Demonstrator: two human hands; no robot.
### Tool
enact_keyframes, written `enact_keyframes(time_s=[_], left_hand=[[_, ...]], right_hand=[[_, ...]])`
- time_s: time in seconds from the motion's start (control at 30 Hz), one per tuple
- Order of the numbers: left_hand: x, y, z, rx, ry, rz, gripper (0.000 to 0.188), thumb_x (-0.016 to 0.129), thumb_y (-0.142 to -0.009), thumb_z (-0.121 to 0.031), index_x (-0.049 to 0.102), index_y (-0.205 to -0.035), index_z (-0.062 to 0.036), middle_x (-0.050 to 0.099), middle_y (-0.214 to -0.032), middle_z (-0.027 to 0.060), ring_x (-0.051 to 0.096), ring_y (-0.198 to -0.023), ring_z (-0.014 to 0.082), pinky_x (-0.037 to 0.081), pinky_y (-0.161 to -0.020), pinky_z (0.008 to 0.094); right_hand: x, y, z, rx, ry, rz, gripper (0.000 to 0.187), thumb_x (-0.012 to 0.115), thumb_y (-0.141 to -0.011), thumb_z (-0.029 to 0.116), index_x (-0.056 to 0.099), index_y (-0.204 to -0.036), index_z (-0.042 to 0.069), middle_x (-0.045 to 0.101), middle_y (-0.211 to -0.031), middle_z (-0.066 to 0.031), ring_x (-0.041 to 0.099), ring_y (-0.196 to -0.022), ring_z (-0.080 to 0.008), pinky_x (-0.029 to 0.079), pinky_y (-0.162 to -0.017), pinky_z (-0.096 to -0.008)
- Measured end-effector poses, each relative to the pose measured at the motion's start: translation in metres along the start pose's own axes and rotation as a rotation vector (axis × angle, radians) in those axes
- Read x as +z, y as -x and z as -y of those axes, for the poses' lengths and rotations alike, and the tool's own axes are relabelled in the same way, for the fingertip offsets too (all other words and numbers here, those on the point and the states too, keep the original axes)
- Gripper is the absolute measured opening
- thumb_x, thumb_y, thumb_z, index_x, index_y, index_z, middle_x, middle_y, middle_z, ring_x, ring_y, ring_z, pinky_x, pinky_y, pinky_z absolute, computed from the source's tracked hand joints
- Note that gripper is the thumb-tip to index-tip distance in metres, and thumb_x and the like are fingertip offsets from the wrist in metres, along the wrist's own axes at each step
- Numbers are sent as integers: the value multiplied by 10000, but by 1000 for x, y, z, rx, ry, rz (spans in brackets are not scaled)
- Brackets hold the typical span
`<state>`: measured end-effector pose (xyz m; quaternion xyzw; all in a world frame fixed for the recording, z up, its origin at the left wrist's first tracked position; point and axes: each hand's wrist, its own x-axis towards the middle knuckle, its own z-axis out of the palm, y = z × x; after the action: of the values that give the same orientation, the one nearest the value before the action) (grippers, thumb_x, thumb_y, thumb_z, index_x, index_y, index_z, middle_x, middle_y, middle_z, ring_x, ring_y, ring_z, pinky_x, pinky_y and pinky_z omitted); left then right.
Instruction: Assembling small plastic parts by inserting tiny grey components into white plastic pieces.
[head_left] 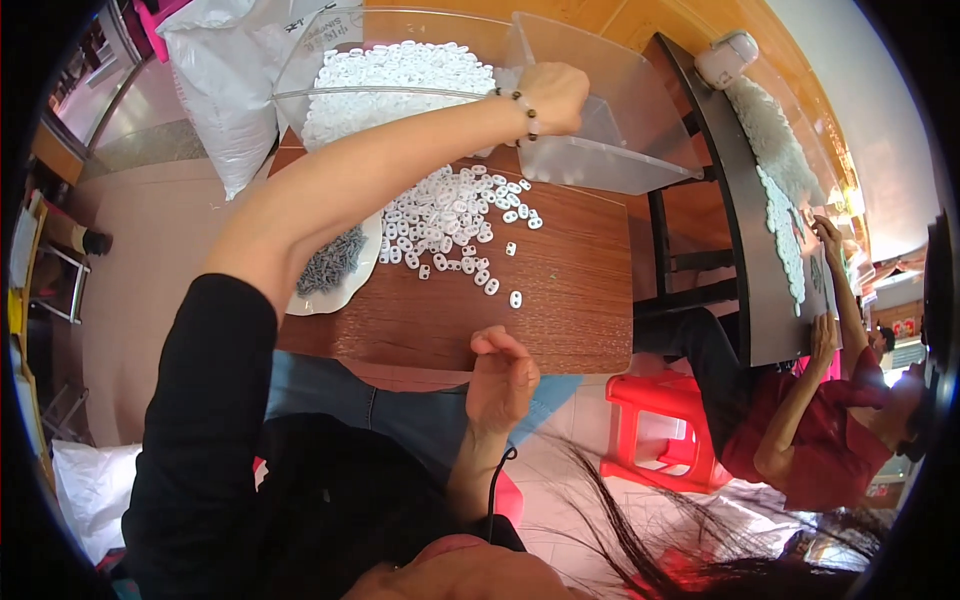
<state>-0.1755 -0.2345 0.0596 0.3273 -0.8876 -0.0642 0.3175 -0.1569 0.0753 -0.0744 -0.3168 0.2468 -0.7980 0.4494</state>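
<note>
White plastic pieces on the table look light, stiff, best pinched by their rims; left hand, table's far side, grip unclear; right hand, near edge, loosely half-open.

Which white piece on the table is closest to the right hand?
The white piece lying nearest the front edge of the table; others lie farther back.

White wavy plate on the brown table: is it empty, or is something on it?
Not empty: small grey pieces are heaped on the white wavy plate. The left arm hides part of it.
</note>
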Motion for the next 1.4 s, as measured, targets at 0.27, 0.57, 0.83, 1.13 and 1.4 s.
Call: enact_keyframes(time_s=[0.27,0.57,0.83,1.13,1.4], left_hand=[[-11,65,-6,186,121,-155,113,590,-800,-167,626,-820,-62,588,-803,133,574,-817,324,451,-726,424],[-75,260,-26,-120,200,252,112,628,-814,-134,575,-860,-46,550,-798,119,561,-786,307,448,-669,397],[-101,298,-36,-396,371,118,136,655,-791,-75,606,-910,-30,564,-813,115,567,-762,294,461,-667,367],[-130,312,22,-473,-115,75,216,695,-768,-126,592,-948,-62,538,-907,124,546,-904,340,454,-753,423],[-116,306,36,-443,-93,128,167,711,-742,-113,586,-841,-64,546,-814,103,570,-858,312,468,-712,415]], right_hand=[[-10,2,6,43,160,-162,421,533,-949,318,630,-1037,-81,668,-880,-173,578,-736,-195,457,-692,-300],[19,-53,-5,-276,1522,32,160,639,-850,77,697,-999,72,645,-884,-89,554,-736,-240,463,-711,-336],[23,-75,-38,-272,1777,94,182,696,-750,79,727,-922,127,594,-875,-63,508,-850,-276,443,-763,-370],[23,-82,-33,-220,1824,161,120,723,-694,91,681,-803,121,605,-838,-79,523,-837,-310,437,-744,-397],[26,-83,-27,-140,1896,161,72,688,-764,164,697,-817,116,617,-855,-87,535,-864,-314,432,-756,-418]])
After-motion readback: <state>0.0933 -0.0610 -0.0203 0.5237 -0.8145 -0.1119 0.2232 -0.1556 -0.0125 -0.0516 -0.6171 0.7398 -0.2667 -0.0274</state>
